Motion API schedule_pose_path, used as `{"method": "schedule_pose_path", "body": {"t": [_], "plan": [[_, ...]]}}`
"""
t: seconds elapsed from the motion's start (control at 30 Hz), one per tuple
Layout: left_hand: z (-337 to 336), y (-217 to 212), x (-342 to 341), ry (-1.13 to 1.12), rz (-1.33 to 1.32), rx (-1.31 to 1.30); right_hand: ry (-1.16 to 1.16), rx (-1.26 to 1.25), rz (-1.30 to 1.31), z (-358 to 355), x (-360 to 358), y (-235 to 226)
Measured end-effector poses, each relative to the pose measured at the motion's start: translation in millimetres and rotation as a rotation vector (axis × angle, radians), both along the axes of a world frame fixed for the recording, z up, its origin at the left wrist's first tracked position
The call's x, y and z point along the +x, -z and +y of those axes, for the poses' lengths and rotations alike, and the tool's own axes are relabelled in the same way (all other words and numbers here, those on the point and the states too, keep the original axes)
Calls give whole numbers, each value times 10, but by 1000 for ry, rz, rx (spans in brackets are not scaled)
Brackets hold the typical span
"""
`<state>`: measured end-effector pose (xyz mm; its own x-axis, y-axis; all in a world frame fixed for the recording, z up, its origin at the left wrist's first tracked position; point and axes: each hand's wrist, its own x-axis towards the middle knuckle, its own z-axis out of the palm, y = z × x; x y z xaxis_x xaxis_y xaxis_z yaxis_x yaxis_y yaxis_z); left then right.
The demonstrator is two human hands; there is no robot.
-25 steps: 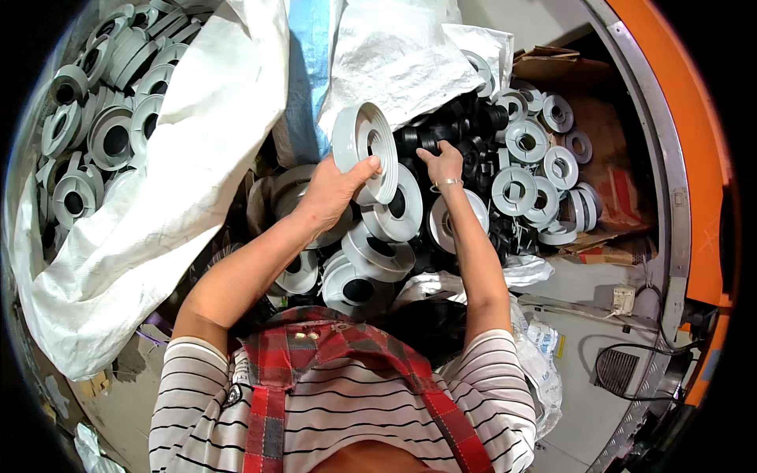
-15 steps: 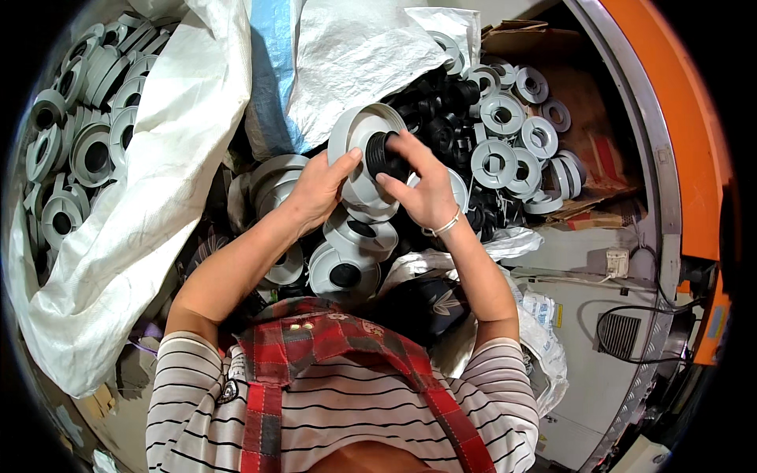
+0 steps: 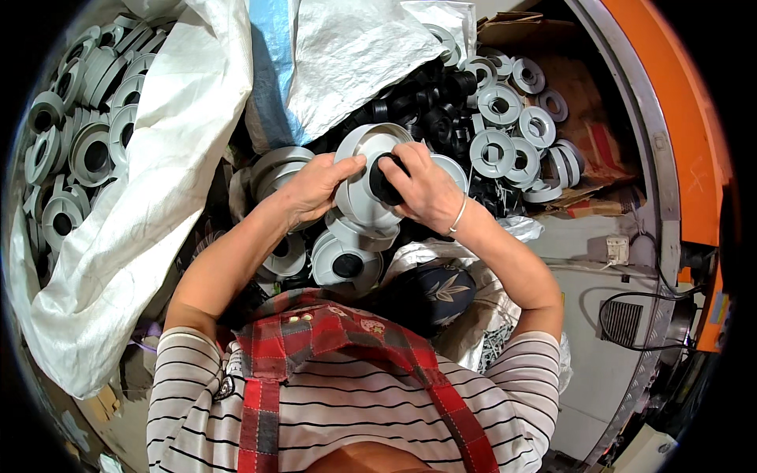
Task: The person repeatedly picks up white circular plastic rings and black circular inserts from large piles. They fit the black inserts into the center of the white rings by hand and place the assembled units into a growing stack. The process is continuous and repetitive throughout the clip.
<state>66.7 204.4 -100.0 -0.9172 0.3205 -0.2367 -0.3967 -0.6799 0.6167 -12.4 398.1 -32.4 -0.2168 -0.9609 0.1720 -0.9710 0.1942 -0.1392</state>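
Gripping a grey ring [image 3: 363, 197], the left hand [image 3: 317, 186] faces the right hand [image 3: 428, 188], which clasps a black fitting [image 3: 381, 184] between them.

The grey flanged ring [image 3: 359, 189] looks like smooth moulded plastic with a soft sheen; the black insert [image 3: 382, 178] at its centre is duller, whether rubber or plastic cannot be told. Left of the ring, a white sack [image 3: 134, 209] is creased, matt woven plastic. Right of the ring, the black fittings [image 3: 438, 118] are glossy plastic, the cardboard [image 3: 591, 138] rough and matt, the orange panel [image 3: 686, 102] smooth. Below the ring, the plaid apron [image 3: 347, 335] is matt cloth.
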Motion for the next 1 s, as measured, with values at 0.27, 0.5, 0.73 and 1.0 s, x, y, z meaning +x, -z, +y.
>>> {"method": "schedule_pose_path", "body": {"t": [0.27,0.5,0.73,1.0], "plan": [[200,119,59,-183,192,-201,518,-207,-421,62,-17,272],[154,-50,81,-86,319,-574,705,-301,-952,100,-26,407],[71,-65,47,85,306,-727,240,-158,-101,143,33,196],[137,71,32,12,110,-285,142,-135,30,154,38,281]]}}
